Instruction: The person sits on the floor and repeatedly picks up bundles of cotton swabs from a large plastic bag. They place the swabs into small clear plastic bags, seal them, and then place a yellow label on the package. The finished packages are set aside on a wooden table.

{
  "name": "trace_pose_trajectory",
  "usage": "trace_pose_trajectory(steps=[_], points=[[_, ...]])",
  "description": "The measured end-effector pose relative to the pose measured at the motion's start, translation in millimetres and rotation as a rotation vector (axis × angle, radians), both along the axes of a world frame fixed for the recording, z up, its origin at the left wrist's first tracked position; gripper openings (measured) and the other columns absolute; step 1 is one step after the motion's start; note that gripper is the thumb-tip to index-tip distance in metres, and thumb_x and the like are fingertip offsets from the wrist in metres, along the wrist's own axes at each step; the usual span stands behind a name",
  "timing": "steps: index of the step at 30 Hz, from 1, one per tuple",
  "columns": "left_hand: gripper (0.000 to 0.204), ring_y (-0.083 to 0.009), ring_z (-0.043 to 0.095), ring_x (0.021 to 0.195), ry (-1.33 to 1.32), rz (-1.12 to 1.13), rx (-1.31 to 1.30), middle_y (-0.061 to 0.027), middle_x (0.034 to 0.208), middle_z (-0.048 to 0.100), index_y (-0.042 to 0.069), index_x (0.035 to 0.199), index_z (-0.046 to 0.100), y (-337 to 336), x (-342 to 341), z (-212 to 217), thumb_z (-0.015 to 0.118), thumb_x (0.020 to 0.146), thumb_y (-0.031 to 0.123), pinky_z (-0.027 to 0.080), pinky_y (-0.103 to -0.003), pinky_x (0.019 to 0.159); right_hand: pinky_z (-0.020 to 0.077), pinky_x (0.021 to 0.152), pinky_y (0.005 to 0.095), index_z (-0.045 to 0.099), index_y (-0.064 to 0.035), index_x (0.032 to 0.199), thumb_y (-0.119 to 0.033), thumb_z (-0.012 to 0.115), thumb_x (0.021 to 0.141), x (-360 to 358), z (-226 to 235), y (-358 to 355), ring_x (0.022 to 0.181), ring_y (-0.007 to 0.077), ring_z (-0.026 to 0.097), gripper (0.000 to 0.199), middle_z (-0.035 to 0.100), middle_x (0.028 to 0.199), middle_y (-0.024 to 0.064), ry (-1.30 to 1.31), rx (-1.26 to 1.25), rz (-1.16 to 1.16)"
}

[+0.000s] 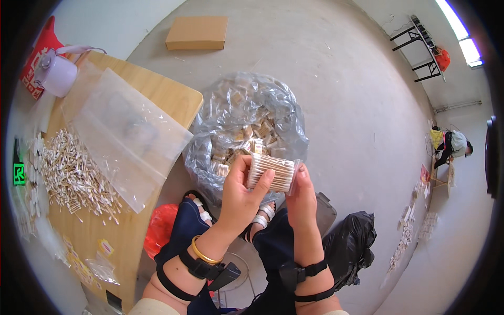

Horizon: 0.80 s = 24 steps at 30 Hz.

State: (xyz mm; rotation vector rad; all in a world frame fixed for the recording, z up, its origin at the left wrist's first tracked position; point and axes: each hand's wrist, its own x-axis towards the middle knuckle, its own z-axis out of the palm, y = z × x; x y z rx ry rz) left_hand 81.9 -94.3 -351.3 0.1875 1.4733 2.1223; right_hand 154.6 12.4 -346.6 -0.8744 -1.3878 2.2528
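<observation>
A small clear bag of cotton swabs [277,171] is held up in front of me, its sticks lying side by side with white tips at the ends. My left hand [237,185] grips its left part, thumb across the front and fingers behind. At the bag's right end, my right hand [302,197] pinches the loose plastic edge between thumb and fingers. Just beyond and below my hands stands a large grey translucent plastic bag [286,94], partly filled with similar swab packets [252,137]. Some of those packets are hidden by my hands and the folded plastic.
On the wooden table [173,93] at left lie a heap of loose swabs [73,173], clear plastic sheets [131,134], and small labels [106,247]. A lilac canister [58,73], cardboard box [197,32], red bag [160,226] and black bag [352,244] surround me. Another person [457,144] is far right.
</observation>
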Motion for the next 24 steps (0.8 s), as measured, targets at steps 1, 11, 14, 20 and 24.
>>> trace_pose_trajectory(steps=[1, 11, 14, 20, 24], points=[[0.024, -0.0059, 0.053, 0.08, -0.019, -0.012, -0.007, -0.0033, 0.091, 0.059, 0.002, 0.101, 0.052, 1, 2, 1, 0.065, 0.09, 0.019, 0.046, -0.022, 0.071, 0.0411, 0.077, 0.0238, 0.052, -0.0083, 0.095, -0.032, 0.041, 0.102, 2, -7, -1, 0.086, 0.0066, 0.051, 0.027, 0.056, 0.094, -0.0002, -0.025, 0.128, -0.032], [0.033, -0.0073, 0.058, 0.084, -0.157, -0.272, -0.026, -0.0038, 0.095, 0.061, 0.002, 0.106, 0.05, 3, 1, 6, 0.071, 0.086, 0.017, 0.051, -0.025, 0.073, 0.0276, 0.043, 0.0171, 0.057, -0.0124, 0.085, -0.036, 0.045, 0.101, 6, -6, -1, 0.053, -0.0011, 0.04, 0.03, 0.052, 0.067, -0.0081, -0.052, 0.238, -0.155], [0.039, -0.0063, 0.061, 0.086, -0.047, -0.267, 0.029, -0.0027, 0.102, 0.062, 0.004, 0.115, 0.049, 6, 6, 0, 0.071, 0.085, 0.014, 0.051, -0.021, 0.071, 0.0272, 0.042, 0.0171, 0.057, -0.0126, 0.085, -0.036, 0.046, 0.101, 6, -6, 2, 0.053, -0.0012, 0.042, 0.03, 0.053, 0.067, -0.0079, -0.046, 0.208, -0.168], [0.039, -0.0085, 0.06, 0.089, -0.044, -0.26, 0.08, -0.0043, 0.101, 0.061, 0.003, 0.111, 0.049, 9, 6, 1, 0.074, 0.081, 0.01, 0.051, -0.025, 0.077, 0.0333, 0.047, 0.0175, 0.055, -0.0116, 0.089, -0.033, 0.045, 0.101, 11, -6, 8, 0.057, 0.0004, 0.046, 0.027, 0.055, 0.071, -0.0062, -0.021, 0.168, -0.139], [0.045, -0.0105, 0.061, 0.09, -0.08, -0.227, 0.088, -0.0051, 0.103, 0.061, 0.003, 0.116, 0.046, 6, -4, 4, 0.074, 0.081, 0.007, 0.051, -0.024, 0.077, 0.0395, 0.058, 0.0202, 0.05, -0.007, 0.088, -0.026, 0.042, 0.103, 10, 2, 13, 0.065, 0.0042, 0.047, 0.026, 0.05, 0.074, -0.0028, 0.065, 0.099, -0.038]])
